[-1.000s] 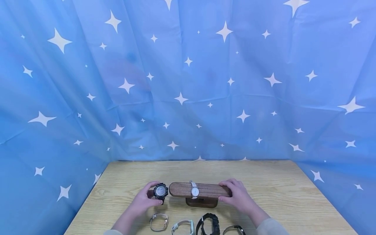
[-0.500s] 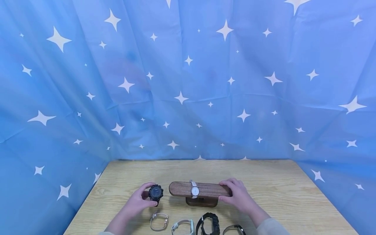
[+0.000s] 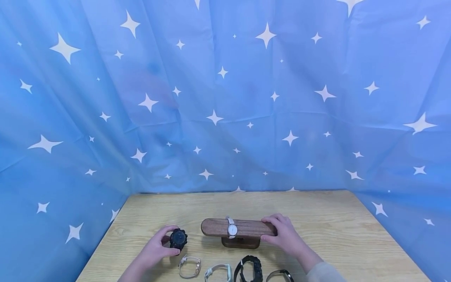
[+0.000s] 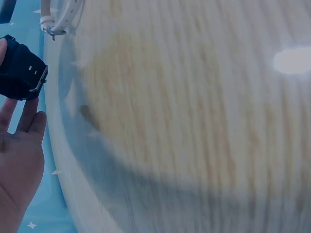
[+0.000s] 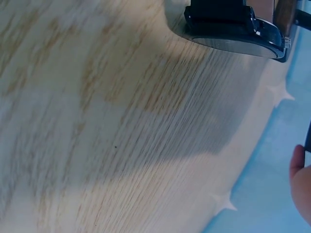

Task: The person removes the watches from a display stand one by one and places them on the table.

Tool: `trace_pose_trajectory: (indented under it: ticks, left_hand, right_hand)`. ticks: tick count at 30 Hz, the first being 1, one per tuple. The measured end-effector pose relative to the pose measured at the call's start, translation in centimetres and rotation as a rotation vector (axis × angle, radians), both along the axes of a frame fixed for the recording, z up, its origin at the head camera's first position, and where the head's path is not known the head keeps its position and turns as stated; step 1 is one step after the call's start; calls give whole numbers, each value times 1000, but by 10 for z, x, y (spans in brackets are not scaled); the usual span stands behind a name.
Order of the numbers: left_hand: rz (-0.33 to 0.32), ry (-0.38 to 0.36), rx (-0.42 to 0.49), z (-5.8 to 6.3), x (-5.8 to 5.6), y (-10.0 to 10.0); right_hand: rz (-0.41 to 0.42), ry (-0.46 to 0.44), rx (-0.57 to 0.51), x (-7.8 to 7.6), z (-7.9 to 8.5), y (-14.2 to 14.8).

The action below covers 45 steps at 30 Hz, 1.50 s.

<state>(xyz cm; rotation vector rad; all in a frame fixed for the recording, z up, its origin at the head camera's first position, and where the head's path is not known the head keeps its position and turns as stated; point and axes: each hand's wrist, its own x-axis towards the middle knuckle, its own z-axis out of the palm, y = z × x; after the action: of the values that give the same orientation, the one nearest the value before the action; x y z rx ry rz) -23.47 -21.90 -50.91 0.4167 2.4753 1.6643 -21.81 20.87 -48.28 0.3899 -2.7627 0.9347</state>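
Note:
My left hand (image 3: 153, 247) pinches a chunky black digital watch (image 3: 178, 239) between thumb and fingers, left of the wooden watch stand (image 3: 215, 227). The left wrist view shows the black strap (image 4: 22, 70) with its buckle above the palm. A white-strapped watch (image 3: 232, 230) with a round pale dial is wrapped around the stand's bar. With thumb in front and fingers over the top, my right hand (image 3: 287, 239) grips the bar's right end. Only a sliver of this hand (image 5: 302, 182) enters the right wrist view.
Along the near side of the wooden table (image 3: 317, 207) lie a thin light-strapped watch (image 3: 189, 267), a pale mint one (image 3: 218, 268), a thick black one (image 3: 258, 268) and a slim dark one (image 3: 280, 273). A blue star-patterned cloth (image 3: 225, 137) encloses the table's back and sides.
My left hand has drawn the black watch leftward and nearer to me, away from the stand's left end. The right hand has stayed on the bar.

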Motion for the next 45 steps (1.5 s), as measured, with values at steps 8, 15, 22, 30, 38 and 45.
trace_pose_trajectory:
  ticks: [8, 15, 22, 30, 38, 45]
  left_hand:
    - [13, 27, -85, 0, 3, -8]
    - [-45, 19, -110, -3, 6, -12]
    - [-98, 21, -105, -4, 10, -20]
    - [-183, 75, -188, -4, 11, -25]
    - [-207, 137, -292, -9, 10, -27]
    - [-211, 97, -278, -8, 9, -27]
  right_hand:
    - [7, 3, -10, -1, 0, 1]
    - [9, -1, -3, 0, -2, 1]
    - [4, -7, -5, -1, -1, 0]
    - [3, -16, 5, -1, 0, 1]
    - [2, -7, 9, -1, -1, 1]
    - [1, 0, 8, -2, -2, 0]
